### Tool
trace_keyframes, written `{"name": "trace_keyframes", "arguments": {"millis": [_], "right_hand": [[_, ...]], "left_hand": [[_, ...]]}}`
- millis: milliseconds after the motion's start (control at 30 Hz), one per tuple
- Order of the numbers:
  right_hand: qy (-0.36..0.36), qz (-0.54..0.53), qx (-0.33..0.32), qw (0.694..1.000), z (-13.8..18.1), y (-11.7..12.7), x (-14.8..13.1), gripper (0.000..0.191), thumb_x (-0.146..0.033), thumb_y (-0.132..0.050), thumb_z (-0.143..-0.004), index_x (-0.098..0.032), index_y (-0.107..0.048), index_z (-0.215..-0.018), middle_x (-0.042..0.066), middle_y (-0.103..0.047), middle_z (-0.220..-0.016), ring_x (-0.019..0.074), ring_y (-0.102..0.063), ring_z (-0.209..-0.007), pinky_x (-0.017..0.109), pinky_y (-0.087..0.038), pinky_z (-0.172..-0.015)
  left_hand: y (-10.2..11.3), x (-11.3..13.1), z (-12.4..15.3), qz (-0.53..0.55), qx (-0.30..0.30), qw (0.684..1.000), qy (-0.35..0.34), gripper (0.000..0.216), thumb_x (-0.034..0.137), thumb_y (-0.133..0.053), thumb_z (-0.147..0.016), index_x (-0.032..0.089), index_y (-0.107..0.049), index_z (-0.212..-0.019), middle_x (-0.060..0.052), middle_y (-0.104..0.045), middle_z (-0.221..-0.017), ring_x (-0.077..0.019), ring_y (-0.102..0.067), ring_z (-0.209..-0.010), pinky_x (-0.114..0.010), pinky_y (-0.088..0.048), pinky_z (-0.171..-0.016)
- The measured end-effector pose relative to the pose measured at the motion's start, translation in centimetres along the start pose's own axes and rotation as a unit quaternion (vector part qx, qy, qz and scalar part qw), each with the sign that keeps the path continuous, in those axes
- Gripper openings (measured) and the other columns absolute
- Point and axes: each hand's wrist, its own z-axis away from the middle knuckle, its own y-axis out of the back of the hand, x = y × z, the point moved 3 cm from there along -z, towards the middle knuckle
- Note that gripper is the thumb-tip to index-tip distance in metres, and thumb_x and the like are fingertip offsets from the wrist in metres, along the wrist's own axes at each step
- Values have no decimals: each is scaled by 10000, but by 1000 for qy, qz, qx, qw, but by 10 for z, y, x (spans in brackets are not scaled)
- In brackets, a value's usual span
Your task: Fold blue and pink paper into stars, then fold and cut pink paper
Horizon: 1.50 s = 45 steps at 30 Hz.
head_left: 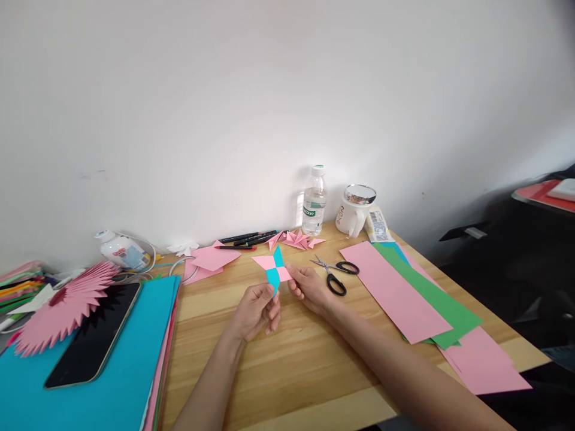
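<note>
A folded paper star [275, 267] with four points, two pink and two blue, is held up above the wooden table. My left hand [257, 309] pinches its lower blue point between thumb and fingers. On the right side, my right hand [308, 287] grips the pink point, its other fingers curled beneath. Scissors [336, 272] with black handles lie partly spread on the table, just right of my right hand. Behind the star, several folded pink paper pieces [296, 240] rest near the wall.
Strips of pink paper [395, 290] and green paper [449, 311] overlap at right. A water bottle [315, 203] and a white mug [353, 212] stand behind. At left, a phone [94, 341] and a pink paper fan [67, 311] lie on blue paper [135, 359]. Pens [249, 238] line the wall.
</note>
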Motion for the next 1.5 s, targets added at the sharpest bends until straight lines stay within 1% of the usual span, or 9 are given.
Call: {"name": "trace_keyframes", "arguments": {"millis": [400,567,767,933,1033,1167,1233,1333,1500], "right_hand": [[37,28,10,999,-1,1,3,474,-580,-631,-660,-161,-497,-483,-49,-466,-372,24,-326,-287,158,-209,-289],[69,60,18,996,-1,2,0,469,-597,-614,-667,-177,-495,-496,-40,-490,-392,42,-356,-300,175,-236,-302],[116,112,43,986,6,1,-9,470,-627,-571,-698,-196,-486,-529,-28,-524,-420,77,-420,-335,201,-301,-344],[223,231,65,945,15,0,-17,406,-562,-623,-713,-206,-470,-592,-20,-550,-468,103,-466,-393,223,-340,-407],[218,237,42,946,13,2,-18,401,-543,-667,-681,-210,-455,-608,-37,-524,-458,100,-448,-391,223,-330,-409],[175,209,-15,962,7,3,-17,391,-565,-615,-712,-211,-463,-642,-45,-529,-480,99,-454,-402,224,-358,-427],[156,213,-49,963,5,3,-15,379,-559,-602,-724,-209,-471,-656,-41,-540,-496,105,-479,-426,224,-372,-442],[149,238,-79,956,7,0,-15,379,-555,-578,-742,-204,-472,-649,-40,-524,-523,103,-477,-460,218,-367,-457],[193,300,-84,930,15,-8,-17,347,-492,-591,-748,-191,-478,-618,-54,-444,-552,85,-373,-484,212,-289,-459]], "left_hand": [[0,3,0,-53,73,995,-44,472,564,-620,-706,171,-414,-543,87,-341,-394,-69,-412,-285,-159,-257,-265],[1,7,1,-100,107,987,-64,510,591,-621,-681,175,-389,-500,97,-267,-383,-47,-349,-296,-161,-188,-302],[6,7,1,-175,147,969,-92,465,513,-616,-721,174,-408,-480,60,-400,-362,-37,-301,-304,-187,-159,-330],[11,8,0,-290,193,930,-118,455,468,-565,-771,168,-445,-451,39,-462,-371,-47,-347,-305,-192,-242,-347],[10,7,-2,-282,180,936,-109,422,479,-577,-760,162,-495,-495,25,-505,-396,-75,-445,-342,-192,-332,-376],[5,7,-3,-183,116,973,-77,405,545,-575,-742,141,-566,-768,-79,-689,-707,-141,-588,-456,-249,-456,-415],[3,8,-3,-134,99,984,-70,451,574,-560,-742,126,-555,-786,-139,-703,-795,-145,-592,-447,-253,-453,-389],[3,8,-3,-120,106,985,-64,482,599,-572,-717,119,-545,-704,-153,-703,-721,-139,-570,-398,-240,-430,-353],[8,4,-2,-146,157,975,-57,484,598,-575,-712,126,-540,-609,-83,-654,-506,-125,-525,-318,-208,-384,-301]]}}
